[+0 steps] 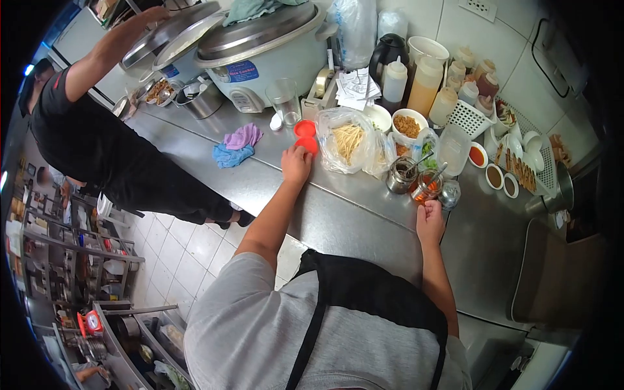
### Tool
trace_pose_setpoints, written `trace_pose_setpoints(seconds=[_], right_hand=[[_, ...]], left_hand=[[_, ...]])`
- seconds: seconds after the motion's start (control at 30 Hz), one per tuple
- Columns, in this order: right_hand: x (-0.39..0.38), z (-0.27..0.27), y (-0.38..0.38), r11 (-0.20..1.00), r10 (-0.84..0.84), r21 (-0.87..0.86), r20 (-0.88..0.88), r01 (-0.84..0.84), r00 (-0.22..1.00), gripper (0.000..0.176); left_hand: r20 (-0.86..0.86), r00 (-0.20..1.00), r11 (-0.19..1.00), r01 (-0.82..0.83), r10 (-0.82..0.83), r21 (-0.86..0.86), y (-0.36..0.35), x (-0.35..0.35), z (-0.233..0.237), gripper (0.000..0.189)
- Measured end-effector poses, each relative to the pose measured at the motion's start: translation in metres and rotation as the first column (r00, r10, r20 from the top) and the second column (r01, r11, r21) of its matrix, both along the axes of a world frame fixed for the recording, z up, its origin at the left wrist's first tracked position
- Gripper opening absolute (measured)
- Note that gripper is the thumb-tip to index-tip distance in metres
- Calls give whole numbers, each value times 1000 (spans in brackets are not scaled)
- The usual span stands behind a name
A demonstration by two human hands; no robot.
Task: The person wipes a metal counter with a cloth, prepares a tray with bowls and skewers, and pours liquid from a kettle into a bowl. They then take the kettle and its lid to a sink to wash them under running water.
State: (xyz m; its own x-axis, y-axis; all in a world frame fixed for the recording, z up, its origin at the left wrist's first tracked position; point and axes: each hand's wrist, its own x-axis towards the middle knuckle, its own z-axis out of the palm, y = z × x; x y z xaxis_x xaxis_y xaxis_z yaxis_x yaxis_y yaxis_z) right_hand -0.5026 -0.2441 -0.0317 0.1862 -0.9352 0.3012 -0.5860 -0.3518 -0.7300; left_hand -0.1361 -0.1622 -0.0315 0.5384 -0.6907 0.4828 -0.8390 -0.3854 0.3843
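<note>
Here on the steel counter [351, 224] the left hand [297, 164] has its fingertips at the near edge of the lower red lid [305, 145], fingers bent and close together; whether they pinch that rim or only rest on it, one cannot tell; the upper red lid [304, 129] lies just beyond those fingertips, next to its partner; over to the right, the right hand [430, 222] is at the base of the glass jar [426, 188] with red-orange contents, fingers curled in, and whether they grip it is hidden by the knuckles; a spoon handle leans out of that jar, just above the right fingers; to their upper left stands the dark jar [400, 179], with a utensil in it too; between the two sets of fingers, farther from the body, sits the clear bag [344, 144] of pale strips; left of the left fingers, the purple cloth [244, 136] and the blue cloth [232, 155] lie bunched together; beyond those fingers comes the clear cup [284, 99], with the big rice cooker [260, 55] behind it; well to the left, a person in black [78, 127] reaches an arm over a tilted metal lid [174, 31]; right of the right fingers, three small sauce bowls [494, 176] make a slanting row.
</note>
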Motion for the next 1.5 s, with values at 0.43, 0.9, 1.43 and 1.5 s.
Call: trace_pose_setpoints(seconds=[0.43, 0.9, 1.43, 1.5], right_hand=[[2, 6, 1, 1000, 3, 7, -45, -3, 999, 13], [7, 12, 3, 1000, 11, -7, -49, -11, 999, 8], [10, 13, 4, 991, 56, -111, -140, -72, 989, 8], [10, 12, 3, 992, 53, -104, -139, -68, 989, 8]], left_hand=[[34, 980, 955, -201, 198, 217, -60, 29, 12, 20], [110, 967, 970, -238, 231, 55, 16, 73, -7, 21], [72, 941, 904, -339, 332, 261, 7, 149, -5, 35], [44, 943, 893, -328, 331, 308, 1, 144, 3, 36]])
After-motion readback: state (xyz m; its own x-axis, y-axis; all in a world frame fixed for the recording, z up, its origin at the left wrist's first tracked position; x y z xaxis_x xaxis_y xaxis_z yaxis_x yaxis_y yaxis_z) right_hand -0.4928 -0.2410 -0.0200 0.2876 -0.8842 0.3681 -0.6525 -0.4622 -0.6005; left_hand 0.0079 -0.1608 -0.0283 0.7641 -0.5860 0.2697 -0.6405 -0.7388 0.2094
